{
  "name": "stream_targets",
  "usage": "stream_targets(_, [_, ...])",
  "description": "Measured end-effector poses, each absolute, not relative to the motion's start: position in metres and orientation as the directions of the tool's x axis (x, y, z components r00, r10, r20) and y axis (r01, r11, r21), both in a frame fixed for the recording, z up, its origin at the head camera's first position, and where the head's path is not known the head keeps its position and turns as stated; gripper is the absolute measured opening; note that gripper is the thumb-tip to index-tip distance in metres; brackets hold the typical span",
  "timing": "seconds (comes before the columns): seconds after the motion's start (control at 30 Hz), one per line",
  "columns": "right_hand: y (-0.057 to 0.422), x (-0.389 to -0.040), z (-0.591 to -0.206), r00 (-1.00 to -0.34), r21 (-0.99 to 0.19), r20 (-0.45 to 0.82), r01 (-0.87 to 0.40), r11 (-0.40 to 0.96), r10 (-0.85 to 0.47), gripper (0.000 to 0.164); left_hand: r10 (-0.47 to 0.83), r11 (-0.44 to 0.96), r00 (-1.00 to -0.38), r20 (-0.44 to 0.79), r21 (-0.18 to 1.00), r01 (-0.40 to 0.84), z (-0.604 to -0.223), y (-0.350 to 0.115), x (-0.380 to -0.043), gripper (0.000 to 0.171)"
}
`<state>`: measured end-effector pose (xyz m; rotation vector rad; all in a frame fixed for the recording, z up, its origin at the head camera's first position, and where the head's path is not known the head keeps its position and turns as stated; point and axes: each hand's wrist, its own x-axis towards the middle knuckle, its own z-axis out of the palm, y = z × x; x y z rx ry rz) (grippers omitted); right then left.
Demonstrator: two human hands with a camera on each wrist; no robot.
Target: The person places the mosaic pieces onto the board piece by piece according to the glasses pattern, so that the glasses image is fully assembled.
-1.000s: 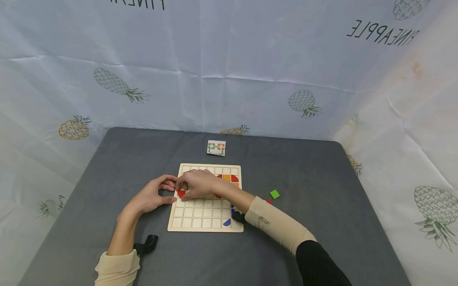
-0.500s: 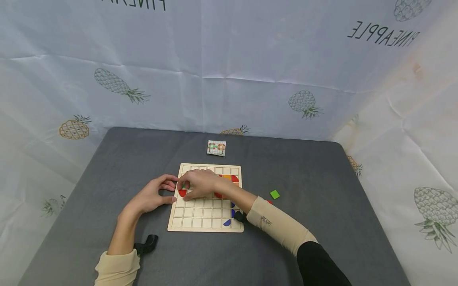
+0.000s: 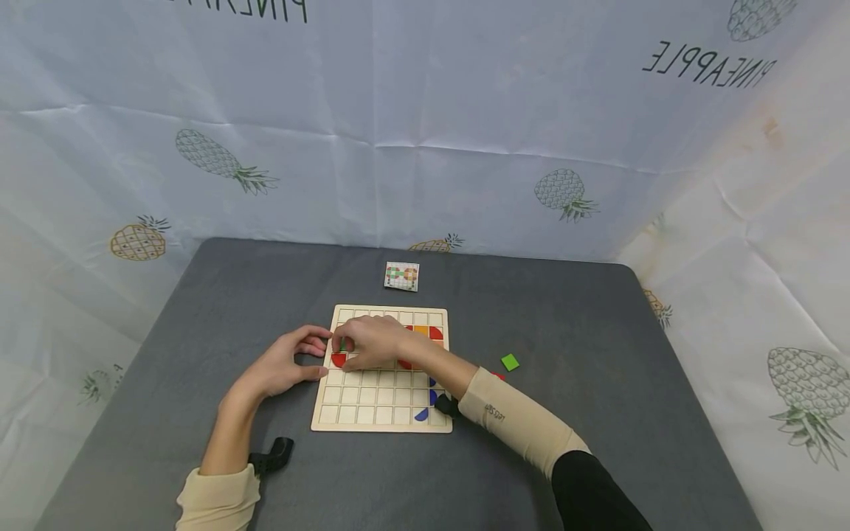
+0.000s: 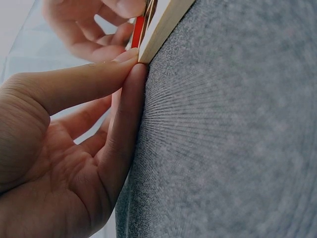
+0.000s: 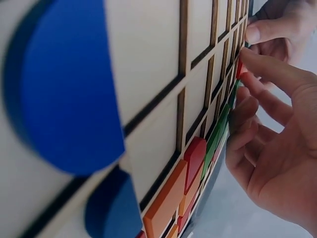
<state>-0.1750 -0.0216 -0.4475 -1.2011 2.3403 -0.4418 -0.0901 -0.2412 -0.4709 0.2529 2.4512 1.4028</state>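
A light wooden grid board [image 3: 372, 415] lies on the dark grey table. My left hand [image 3: 282, 363] is at its left edge; in the left wrist view, the thumb and index finger pinch the edge. Reaching across the board, my right hand [image 3: 372, 341] has its thumb and index finger around a red rounded piece [image 5: 240, 68] in the left column. Green pieces [image 5: 216, 130] lie in the grid beside these fingers. Farther right sit an orange square [image 3: 421, 330], red rounded pieces [image 3: 435, 333] and blue rounded pieces [image 3: 421, 415]. My right hand and forearm hide part of the grid.
A small pattern card [image 3: 401, 276] lies behind the board. On the table to the right are a loose green square [image 3: 509, 362] and a red piece [image 3: 498, 375] partly behind the right sleeve. A pineapple-print cloth [image 3: 372, 199] hangs behind the table.
My right hand and the red piece under its fingers have shifted very slightly to the right. My left hand has stayed at the board's edge.
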Motion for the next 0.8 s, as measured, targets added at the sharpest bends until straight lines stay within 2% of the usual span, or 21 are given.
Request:
stream_targets(0.27, [-0.023, -0.174, -0.449, -0.409, -0.500, -0.270, -0.714, 0.490, -0.872, 0.026, 0.298, 0.507, -0.937, -0.181, 0.862, -0.005, -0.470, -0.241, -0.090, 0.062])
stream_targets(0.53, [-0.018, -0.178, -0.447, -0.401, -0.504, -0.259, -0.720, 0.477, -0.879, 0.031, 0.298, 0.506, -0.938, -0.179, 0.863, -0.004, -0.471, -0.241, -0.090, 0.061])
stream_targets(0.8, [0.017, -0.177, -0.437, -0.441, -0.551, -0.202, -0.686, 0.474, -0.874, 0.030, 0.283, 0.515, -0.941, -0.186, 0.857, -0.014, -0.472, -0.240, -0.091, 0.062])
